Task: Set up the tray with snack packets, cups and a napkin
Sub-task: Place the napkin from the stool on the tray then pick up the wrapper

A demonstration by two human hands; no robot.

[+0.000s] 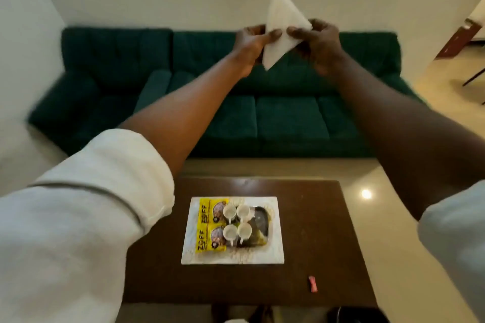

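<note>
The white napkin (280,26) is folded into a triangle and held up in the air between both hands, one point standing above the grip and another hanging below it. The left hand (250,43) pinches its left edge, thumb laid on the near face; the right hand (319,42) pinches the right corner, fingers curled behind the paper. The two thumbs sit close together, just apart, on the napkin's middle. Behind the grip stretches a dark green sofa (236,118) against a pale wall. Far below the grip, toward the person, a white tray (277,252) rests on a dark brown table (315,231). Two yellow snack packets (210,240) lie along the tray's left side, and four white cups (230,232) stand in a square just beside them. A small pink wrapper (312,283) lies on the table, below and right of the tray, well apart from it. Rolled white sleeves (91,204) cover both upper arms
</note>
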